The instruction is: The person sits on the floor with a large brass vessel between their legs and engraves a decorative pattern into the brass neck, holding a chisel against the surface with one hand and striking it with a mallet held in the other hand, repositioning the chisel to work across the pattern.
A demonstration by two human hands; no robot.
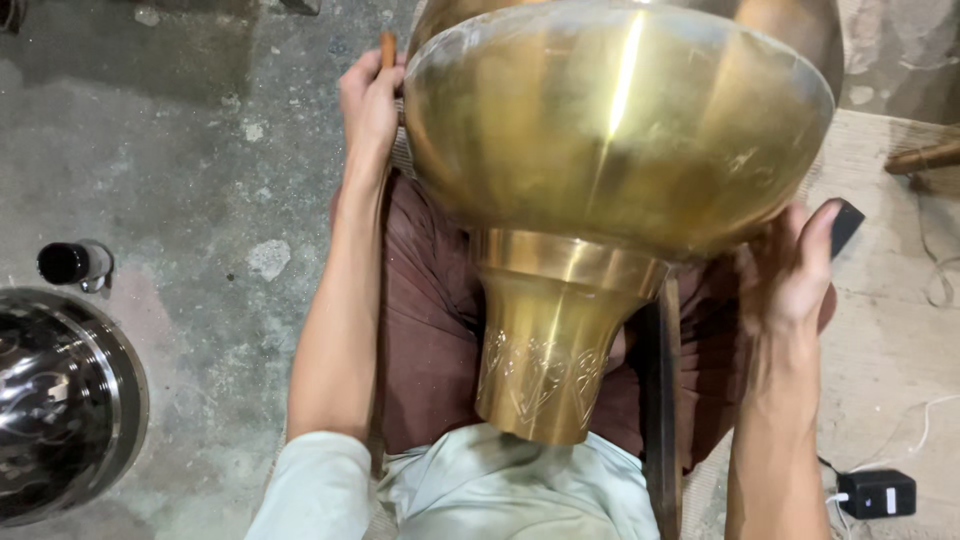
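Note:
A large brass vessel (600, 150) with a wide rounded body and an engraved flared neck (540, 370) lies tilted across my lap, neck pointing toward my chest. My left hand (368, 100) is at the vessel's far left side, fingers curled around a brown wooden handle (387, 48) that sticks out above it. My right hand (795, 265) presses flat against the lower right of the brass body, steadying it. A dark metal bar (662, 400) runs under the vessel beside the neck.
A shiny dark metal bowl (55, 400) sits on the concrete floor at the left, with a small black cylinder (70, 263) above it. A black power adapter with white cable (877, 492) lies at the lower right. A wooden stick (925, 157) rests at the right edge.

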